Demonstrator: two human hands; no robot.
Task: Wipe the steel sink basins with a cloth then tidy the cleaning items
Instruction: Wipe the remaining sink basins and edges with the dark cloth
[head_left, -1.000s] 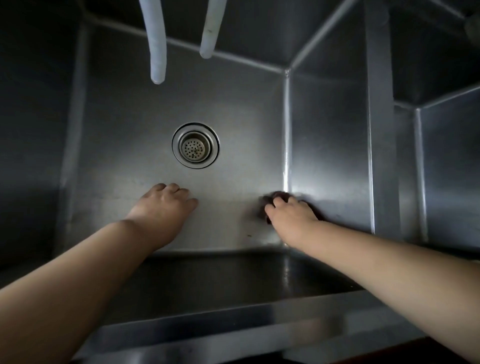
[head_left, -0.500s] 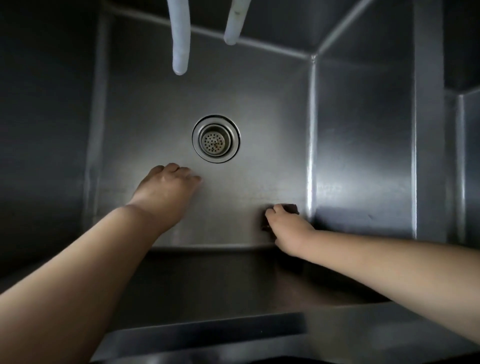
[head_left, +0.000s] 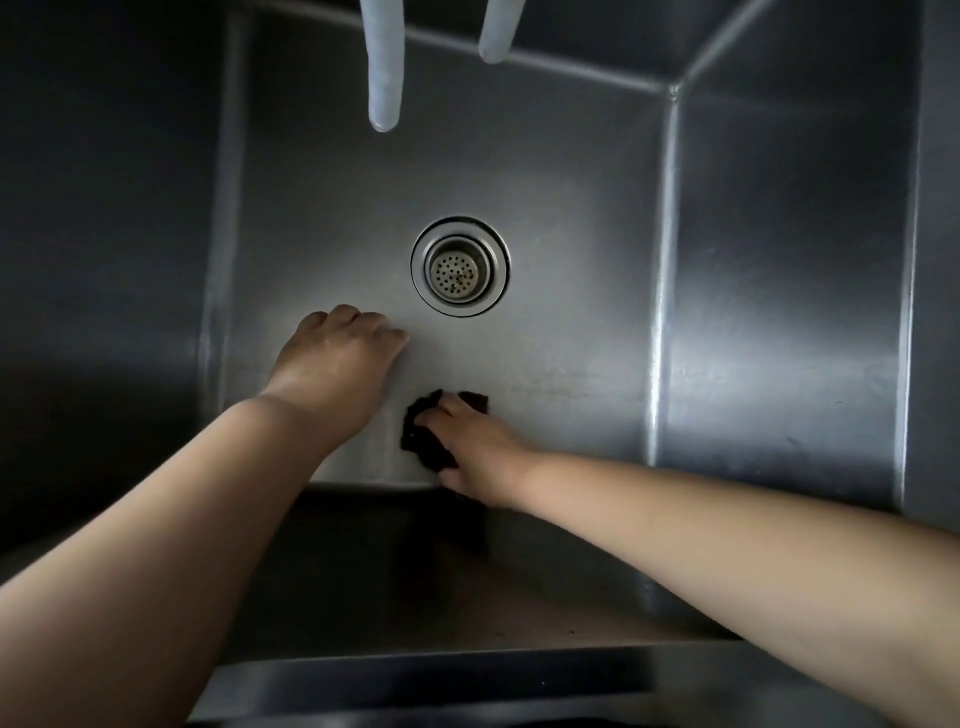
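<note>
I look down into a deep steel sink basin (head_left: 571, 171) with a round drain strainer (head_left: 460, 266) in the middle of its floor. My right hand (head_left: 480, 447) presses a small dark cloth (head_left: 423, 441) flat on the basin floor near the front wall, below the drain. The cloth shows to the left of and above my fingers. My left hand (head_left: 337, 364) rests on the basin floor just left of the drain, fingers curled under, holding nothing. The two hands are close together, about a hand's width apart.
Two pale flexible hoses hang into the basin from above, a longer hose (head_left: 384, 67) and a shorter hose (head_left: 498, 31). The basin's right wall (head_left: 789, 286) and dark left wall (head_left: 104, 260) stand steep. The steel front rim (head_left: 415, 680) runs along the bottom.
My right hand has slid the cloth leftward from the front right corner toward the middle of the floor. The left hand stays beside the drain.
</note>
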